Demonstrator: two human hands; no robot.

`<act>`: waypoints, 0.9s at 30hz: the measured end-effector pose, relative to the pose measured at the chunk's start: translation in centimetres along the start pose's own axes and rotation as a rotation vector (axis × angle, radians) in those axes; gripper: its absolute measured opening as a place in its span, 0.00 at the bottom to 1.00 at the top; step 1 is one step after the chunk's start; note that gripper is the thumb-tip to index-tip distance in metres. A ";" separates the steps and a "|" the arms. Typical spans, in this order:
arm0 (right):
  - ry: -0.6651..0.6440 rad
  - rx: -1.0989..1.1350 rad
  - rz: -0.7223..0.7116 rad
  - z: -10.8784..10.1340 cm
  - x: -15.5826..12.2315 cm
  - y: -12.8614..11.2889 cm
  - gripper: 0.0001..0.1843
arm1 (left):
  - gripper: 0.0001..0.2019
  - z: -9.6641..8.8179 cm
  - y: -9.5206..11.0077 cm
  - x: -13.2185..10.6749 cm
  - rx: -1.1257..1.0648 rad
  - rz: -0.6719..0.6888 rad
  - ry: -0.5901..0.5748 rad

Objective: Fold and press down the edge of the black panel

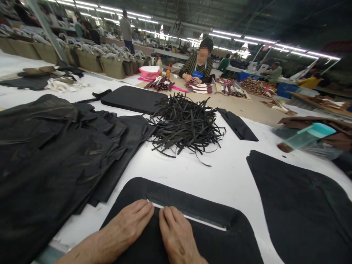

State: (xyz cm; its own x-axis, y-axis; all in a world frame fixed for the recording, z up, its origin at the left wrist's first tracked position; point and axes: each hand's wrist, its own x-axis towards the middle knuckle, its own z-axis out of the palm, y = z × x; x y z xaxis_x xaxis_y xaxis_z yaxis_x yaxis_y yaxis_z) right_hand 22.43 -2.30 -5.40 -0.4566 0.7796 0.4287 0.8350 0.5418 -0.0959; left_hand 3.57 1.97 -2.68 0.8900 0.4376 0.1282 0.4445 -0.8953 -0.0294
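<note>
A black fabric panel (231, 234) with rounded corners lies on the white table at the near edge. Its top edge carries a folded strip with a thin pale line showing beneath. My left hand (129, 227) lies flat on the panel, fingertips at the fold. Close beside it, my right hand (178, 238) also presses flat, fingers stretched toward the same fold. Neither hand holds anything.
A stack of black pieces (55, 154) covers the left. A heap of thin black strips (184, 124) sits mid-table, another black panel (299, 205) at right, a flat black pad (132, 98) behind. A seated person (199, 64) works across the table. A teal-lidded container (308, 135) stands far right.
</note>
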 end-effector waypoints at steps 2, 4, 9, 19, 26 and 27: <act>-0.002 0.007 -0.005 -0.1 -0.2 0.3 0.18 | 0.21 -0.2 -0.6 -0.4 -0.045 -0.047 0.040; -0.032 0.009 0.008 -0.3 0.0 0.4 0.18 | 0.17 0.0 -1.1 -0.9 -0.072 -0.110 0.111; -0.167 0.007 0.029 -0.7 1.2 -0.1 0.20 | 0.18 0.9 -1.5 -2.0 -0.075 -0.141 0.238; -0.249 0.028 0.020 0.1 2.2 -0.7 0.23 | 0.19 1.5 -1.1 -1.9 -0.064 -0.182 0.101; -0.271 -0.013 -0.012 -0.3 2.8 -1.0 0.26 | 0.22 2.9 -0.8 -2.5 -0.065 -0.286 0.270; -0.273 -0.019 -0.014 -0.3 2.8 -1.1 0.26 | 0.22 3.1 -0.8 -2.6 -0.064 -0.290 0.289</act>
State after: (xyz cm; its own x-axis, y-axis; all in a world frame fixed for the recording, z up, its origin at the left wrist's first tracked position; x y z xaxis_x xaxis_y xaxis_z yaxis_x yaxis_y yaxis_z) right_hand 20.32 -0.81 -3.78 -0.5318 0.8292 0.1720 0.8325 0.5491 -0.0736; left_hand 1.22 1.83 -6.05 0.6597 0.6394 0.3950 0.6573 -0.7457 0.1094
